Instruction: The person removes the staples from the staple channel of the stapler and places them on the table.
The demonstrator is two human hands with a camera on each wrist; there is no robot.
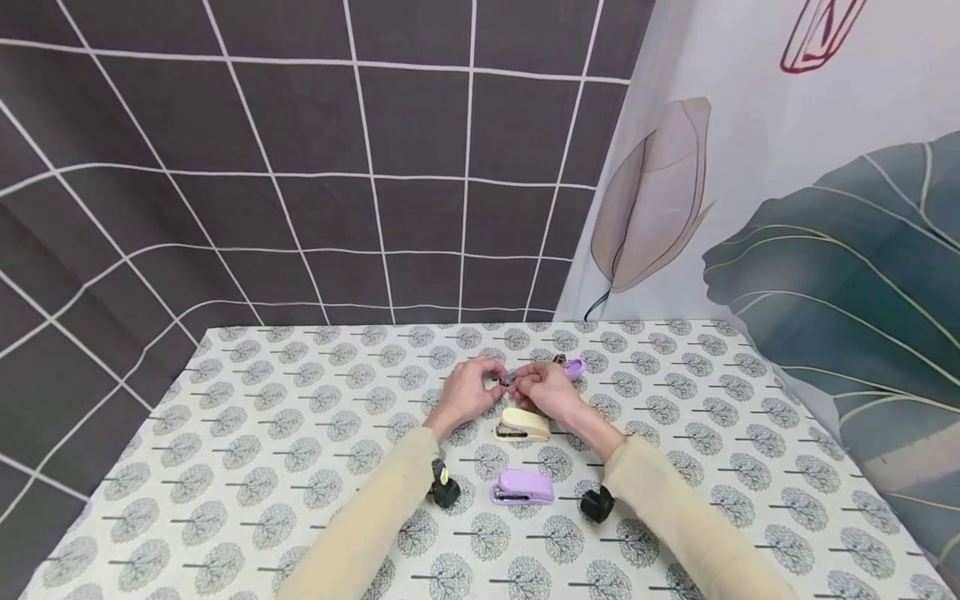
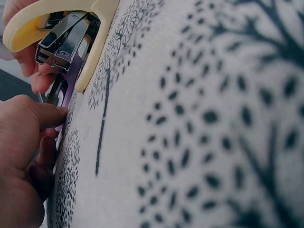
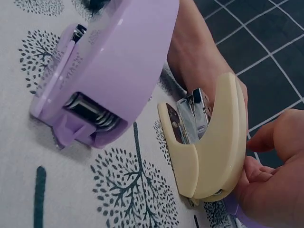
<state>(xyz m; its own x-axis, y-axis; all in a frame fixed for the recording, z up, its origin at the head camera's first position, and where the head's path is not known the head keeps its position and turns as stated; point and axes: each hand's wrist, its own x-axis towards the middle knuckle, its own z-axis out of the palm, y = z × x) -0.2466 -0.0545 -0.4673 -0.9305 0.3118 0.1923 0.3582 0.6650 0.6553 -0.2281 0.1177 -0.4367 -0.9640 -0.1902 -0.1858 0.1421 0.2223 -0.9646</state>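
My left hand (image 1: 468, 387) and right hand (image 1: 551, 390) meet fingertip to fingertip at the back of the group of staplers. A small dark, shiny metal piece (image 1: 504, 381) shows between their fingertips. An opened purple stapler (image 1: 575, 367) lies at the right hand, its lifted purple end showing behind that hand. Left thumb and finger pinch at its front end, partly hidden behind the cream stapler (image 2: 102, 33) in the left wrist view. The right hand's fingers are curled in a pinch; I cannot tell exactly what sits between them. That cream stapler stands just in front of both hands.
A second purple stapler (image 1: 522, 486) stands nearer to me, between my forearms, in line with the cream one. The table cloth (image 1: 300, 492) has a tree print. A dark checked curtain (image 1: 412, 208) hangs along the table's back edge.
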